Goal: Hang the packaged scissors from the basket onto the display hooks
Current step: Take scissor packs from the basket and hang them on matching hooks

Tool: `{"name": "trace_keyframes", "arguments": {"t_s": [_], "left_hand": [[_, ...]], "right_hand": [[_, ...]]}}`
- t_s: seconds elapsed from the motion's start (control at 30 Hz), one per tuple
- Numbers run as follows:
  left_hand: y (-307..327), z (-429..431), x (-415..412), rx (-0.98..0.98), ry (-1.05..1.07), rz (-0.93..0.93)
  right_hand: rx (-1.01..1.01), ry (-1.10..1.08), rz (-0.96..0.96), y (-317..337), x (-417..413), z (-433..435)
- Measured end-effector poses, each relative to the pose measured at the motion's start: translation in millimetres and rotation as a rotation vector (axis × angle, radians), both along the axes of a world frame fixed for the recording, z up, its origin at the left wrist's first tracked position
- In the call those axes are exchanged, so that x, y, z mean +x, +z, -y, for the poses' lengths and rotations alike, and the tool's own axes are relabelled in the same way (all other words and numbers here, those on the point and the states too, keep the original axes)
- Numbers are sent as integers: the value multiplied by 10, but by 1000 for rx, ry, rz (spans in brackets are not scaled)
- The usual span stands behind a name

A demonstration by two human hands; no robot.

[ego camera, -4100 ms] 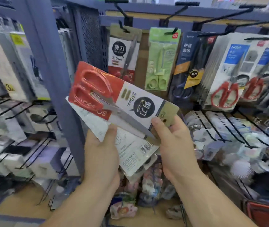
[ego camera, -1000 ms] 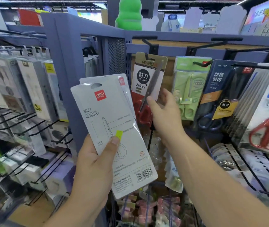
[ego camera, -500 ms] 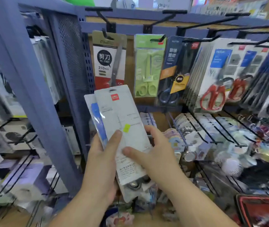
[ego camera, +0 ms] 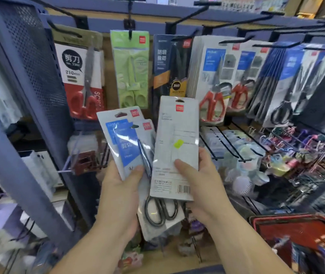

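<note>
My left hand [ego camera: 121, 186] holds two blue-fronted scissors packs [ego camera: 127, 143], fanned out, with black handles [ego camera: 160, 211] showing below. My right hand [ego camera: 201, 180] grips a white scissors pack [ego camera: 174, 147] back side up, with a barcode and a small yellow sticker. Both hands are below the top row of hooks. A red-handled 210 mm scissors pack [ego camera: 80, 76] hangs at the far left of that row. The red basket [ego camera: 296, 226] sits low at the right.
Green [ego camera: 133, 70], dark [ego camera: 169, 66] and red-handled [ego camera: 213, 82] scissors packs hang along the black hooks [ego camera: 189, 17]. A blue perforated upright panel [ego camera: 37, 72] stands at the left. Lower hooks at the right carry small tape rolls and trinkets [ego camera: 256, 151].
The red-handled pack went onto the left hook. My right hand came back and drew the white pack away from the stack, which now shows two blue-fronted packs in my left hand.
</note>
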State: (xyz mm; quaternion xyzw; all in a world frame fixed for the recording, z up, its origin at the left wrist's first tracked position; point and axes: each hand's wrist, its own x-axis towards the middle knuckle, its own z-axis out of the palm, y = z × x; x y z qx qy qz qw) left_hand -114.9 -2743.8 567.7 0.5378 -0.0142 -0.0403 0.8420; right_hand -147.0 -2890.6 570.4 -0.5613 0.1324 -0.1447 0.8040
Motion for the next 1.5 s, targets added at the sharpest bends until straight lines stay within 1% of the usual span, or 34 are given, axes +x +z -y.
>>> {"name": "trace_keyframes", "arguments": {"t_s": [0.07, 0.1, 0.17, 0.23, 0.27, 0.33, 0.4, 0.43, 0.5, 0.6, 0.73, 0.9, 1.0, 1.03, 1.3, 1.4, 1.5], "left_hand": [[-37, 129, 8, 32, 47, 2], [-56, 196, 12, 48, 66, 7], [-76, 354, 4, 78, 111, 21], [-83, 558, -31, 95, 139, 31], [-80, 682, -65, 97, 138, 30], [-65, 953, -150, 108, 118, 36], [-55, 1219, -242, 132, 98, 55], [-49, 1337, -285, 138, 89, 61], [-43, 1535, -353, 127, 87, 61], [-11, 1774, -461, 105, 85, 58], [69, 2041, -633, 74, 36, 72], [85, 2234, -714, 54, 41, 71], [107, 2334, -767, 70, 30, 80], [111, 2355, -779, 77, 26, 81], [168, 2407, -731, 217, 37, 121], [252, 2502, -670, 254, 73, 165], [363, 2616, -616, 228, 74, 181]], "right_hand": [[9, -49, 3, 24, -52, 291], [-17, -70, -3, 39, -85, 446], [-191, -100, -28, 71, -149, 738], [-418, -74, -48, 79, -205, 947], [-495, -45, -58, 63, -219, 1007], [-560, 13, -67, 14, -264, 1079], [-601, 34, -32, -61, -315, 1145], [-602, 48, -7, -87, -352, 1188], [-538, 73, 30, -114, -431, 1309], [-442, 43, 57, -161, -514, 1585], [-330, 5, 25, -230, -577, 1955], [-172, 94, -42, -276, -586, 2292], [-47, 180, -3, -315, -596, 2347], [-36, 189, 10, -320, -597, 2354], [-240, 74, 37, -282, -561, 2595], [-370, -25, 106, -162, -563, 2879], [-410, -61, 212, 30, -555, 3198]]}}
